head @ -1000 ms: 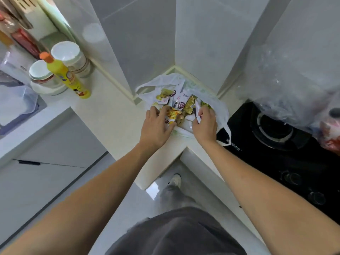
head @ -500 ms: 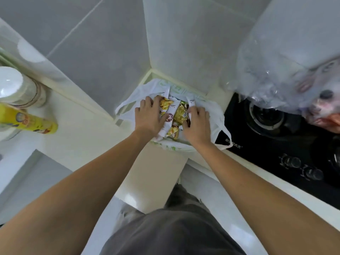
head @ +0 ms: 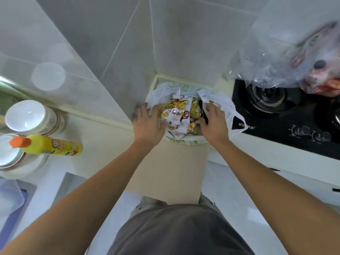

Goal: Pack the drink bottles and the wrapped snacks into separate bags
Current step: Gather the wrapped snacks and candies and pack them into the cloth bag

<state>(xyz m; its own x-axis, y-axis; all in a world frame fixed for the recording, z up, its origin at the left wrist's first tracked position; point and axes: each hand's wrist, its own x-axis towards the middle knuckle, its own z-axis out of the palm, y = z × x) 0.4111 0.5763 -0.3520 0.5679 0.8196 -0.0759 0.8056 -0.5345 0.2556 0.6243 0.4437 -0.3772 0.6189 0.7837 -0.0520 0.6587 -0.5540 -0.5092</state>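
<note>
A white plastic bag [head: 223, 102] sits in the counter corner against the tiled wall, its mouth open. Several wrapped snacks [head: 181, 112] in yellow and white packets fill it. My left hand [head: 147, 124] grips the bag's left rim, fingers curled over the plastic. My right hand [head: 214, 122] pinches the right rim next to a dark packet. A clear plastic bag [head: 276, 65] stands on the stove at the upper right, with blurred pink and red drink bottles [head: 320, 76] inside it.
A black gas stove [head: 276, 116] lies right of the white bag. On the left counter are a yellow bottle with an orange cap [head: 53, 146], a white-lidded jar [head: 31, 116] and stacked bowls [head: 11, 159]. The counter's front edge is just below my wrists.
My hands have shifted from over the snacks out to the bag's two rims, and the mouth is now wider. The view has swung, bringing the yellow bottle and jar back in.
</note>
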